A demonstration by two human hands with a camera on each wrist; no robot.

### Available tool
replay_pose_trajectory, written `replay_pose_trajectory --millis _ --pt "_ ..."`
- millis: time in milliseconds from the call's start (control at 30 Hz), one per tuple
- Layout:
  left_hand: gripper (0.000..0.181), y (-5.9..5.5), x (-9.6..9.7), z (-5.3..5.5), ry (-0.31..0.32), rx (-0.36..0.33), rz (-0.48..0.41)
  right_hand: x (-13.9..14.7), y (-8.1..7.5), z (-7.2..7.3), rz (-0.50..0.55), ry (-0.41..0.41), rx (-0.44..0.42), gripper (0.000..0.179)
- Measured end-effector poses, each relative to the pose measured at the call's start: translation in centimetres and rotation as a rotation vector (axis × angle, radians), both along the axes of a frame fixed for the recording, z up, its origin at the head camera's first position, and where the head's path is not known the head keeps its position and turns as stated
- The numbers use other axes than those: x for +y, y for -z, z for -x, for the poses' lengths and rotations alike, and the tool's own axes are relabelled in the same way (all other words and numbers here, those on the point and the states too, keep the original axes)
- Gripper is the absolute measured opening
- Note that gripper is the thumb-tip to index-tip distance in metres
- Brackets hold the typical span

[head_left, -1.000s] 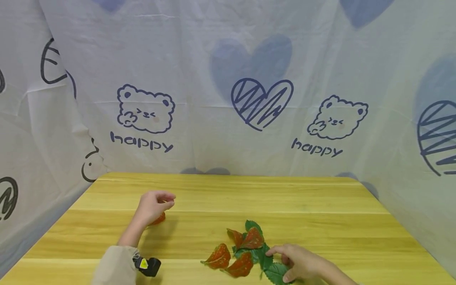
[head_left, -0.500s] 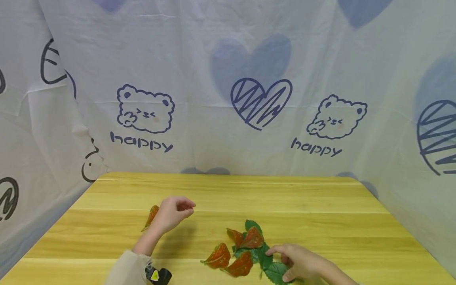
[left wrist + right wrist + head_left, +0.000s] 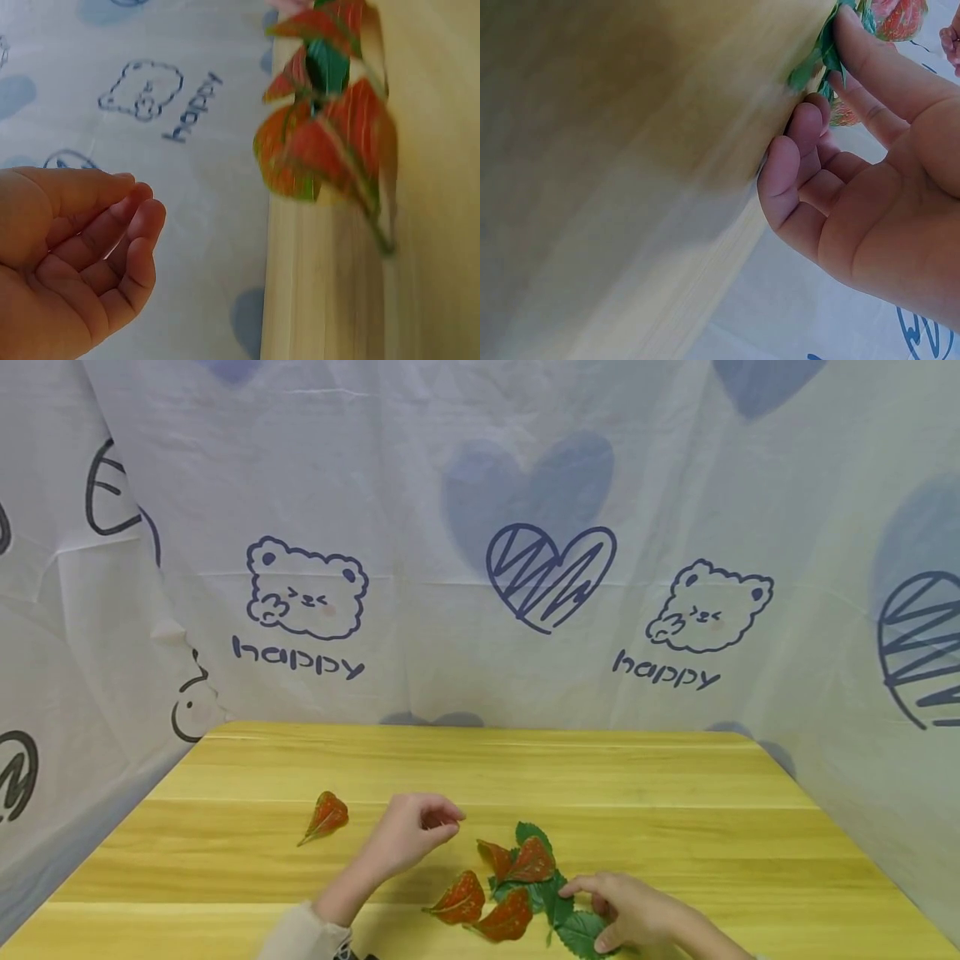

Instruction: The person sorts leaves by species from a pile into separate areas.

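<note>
The left hand point(image 3: 416, 831) was held above the table, its thumb and fingers bent in a loose curl, the tips brought close together and nothing gripped. By the right hand point(image 3: 630, 906) the green leaves were touched lightly: a middle green leaf point(image 3: 557, 906) was met by the outstretched index finger, and a lower green leaf point(image 3: 582, 933) by the thumb, while the remaining fingers were kept loosely bent. Whether either leaf was pressed hard could not be told.

Just beside those fingers, a cluster was formed by more leaves. An upper red leaf point(image 3: 534, 860) and a smaller red leaf point(image 3: 493, 860) were laid over the green ones, with a front red leaf point(image 3: 507, 917) and an outer red leaf point(image 3: 461, 899) placed towards the left. A green tip point(image 3: 528, 833) was seen at the back of the cluster.

Well apart, on the far side of the left hand, a lone red leaf point(image 3: 328, 814) was set on the wooden table point(image 3: 675, 785). Behind it all, a pale cloth point(image 3: 427, 485) was hung, printed with hearts and bears.
</note>
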State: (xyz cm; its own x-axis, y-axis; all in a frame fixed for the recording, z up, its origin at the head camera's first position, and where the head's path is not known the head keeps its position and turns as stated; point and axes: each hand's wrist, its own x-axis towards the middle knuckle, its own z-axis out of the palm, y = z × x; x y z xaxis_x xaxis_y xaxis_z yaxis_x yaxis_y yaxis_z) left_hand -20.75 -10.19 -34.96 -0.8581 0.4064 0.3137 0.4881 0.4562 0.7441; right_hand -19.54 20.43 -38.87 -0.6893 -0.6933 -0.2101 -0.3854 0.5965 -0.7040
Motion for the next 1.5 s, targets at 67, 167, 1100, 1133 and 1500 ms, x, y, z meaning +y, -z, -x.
replay_pose_trajectory --millis 67,167,1100,1133,1500 --pt "0.009 0.0 0.5 -0.4 0.031 -0.01 0.001 0.0 0.0 0.0 -0.001 -0.001 0.0 0.055" --pt "0.01 0.0 1.3 -0.9 0.092 -0.053 -0.024 0.0 0.0 0.0 -0.003 -0.004 0.0 0.055" --pt "0.019 2.7 4.6 -2.0 0.253 -0.269 0.055 0.0 0.1 0.1 0.021 -0.036 0.023 0.055" --pt "0.019 2.8 4.6 -2.0 0.244 -0.277 0.068 0.0 0.1 0.1 0.024 -0.038 0.023 0.055" --pt "0.022 3.4 4.7 -1.5 0.205 -0.265 0.189 0.0 0.0 0.1 0.009 -0.032 0.034 0.054"
